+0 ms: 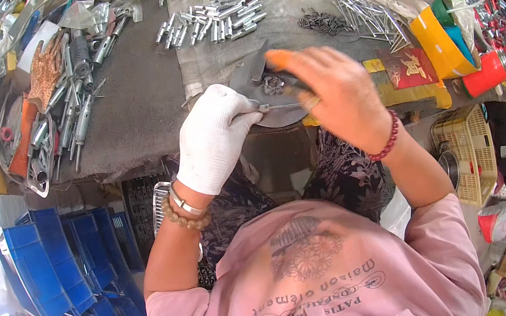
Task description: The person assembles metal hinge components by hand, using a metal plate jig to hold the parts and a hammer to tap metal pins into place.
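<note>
1. Left hand (213, 134), gloved, was closed, pinching a thin metal rod (280, 107) over the round plate (286, 116) at the desk (138, 103) edge.
2. Right hand (336, 98), bare, fingers curled at the rod's far end; exact grip unclear.
3. Judgement: keep rod level; steady both ends.

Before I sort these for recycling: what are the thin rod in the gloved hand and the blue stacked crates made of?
The thin silvery rod looks like bare metal, given its bright sheen. The blue stacked crates look like moulded plastic: uniform colour, dull gloss. The white glove on the left hand appears knitted fabric.
</note>
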Available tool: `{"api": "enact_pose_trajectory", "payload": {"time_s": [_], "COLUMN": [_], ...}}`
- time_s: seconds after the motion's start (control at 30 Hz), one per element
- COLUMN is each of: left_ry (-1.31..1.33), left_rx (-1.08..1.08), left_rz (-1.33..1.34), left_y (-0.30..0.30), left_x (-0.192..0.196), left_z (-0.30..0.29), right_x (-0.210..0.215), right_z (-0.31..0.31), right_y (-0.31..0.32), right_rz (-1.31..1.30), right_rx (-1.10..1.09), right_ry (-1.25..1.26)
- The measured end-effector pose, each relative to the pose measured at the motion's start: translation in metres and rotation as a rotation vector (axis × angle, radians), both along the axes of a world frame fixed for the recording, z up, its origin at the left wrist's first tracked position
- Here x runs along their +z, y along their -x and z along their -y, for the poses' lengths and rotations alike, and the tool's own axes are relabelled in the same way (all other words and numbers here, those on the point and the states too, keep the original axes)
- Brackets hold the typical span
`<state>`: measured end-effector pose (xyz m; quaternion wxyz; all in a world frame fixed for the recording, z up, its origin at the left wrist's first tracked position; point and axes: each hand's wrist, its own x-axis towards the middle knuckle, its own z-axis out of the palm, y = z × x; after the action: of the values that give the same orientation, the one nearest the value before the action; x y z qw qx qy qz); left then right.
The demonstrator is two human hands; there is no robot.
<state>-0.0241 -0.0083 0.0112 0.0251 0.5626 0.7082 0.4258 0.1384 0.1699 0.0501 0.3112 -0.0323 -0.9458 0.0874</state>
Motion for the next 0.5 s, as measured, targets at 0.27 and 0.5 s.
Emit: {"api": "enact_pose_trajectory", "payload": {"time_s": [0.27,0.5], "left_ry": [0.091,0.080], "left_rx": [-0.037,-0.036], "left_rz": [0.130,0.111], "left_y": [0.004,0.002], "left_x": [0.008,0.010], "left_z": [-0.002,-0.002], "right_x": [-0.006,0.005], "right_z": [-0.012,0.012], "right_y": [-0.035,-0.059], "right_rz": [0.098,-0.065], "right_rx": [-0.127,-0.037], "right_ry": [0.200,0.183]}}
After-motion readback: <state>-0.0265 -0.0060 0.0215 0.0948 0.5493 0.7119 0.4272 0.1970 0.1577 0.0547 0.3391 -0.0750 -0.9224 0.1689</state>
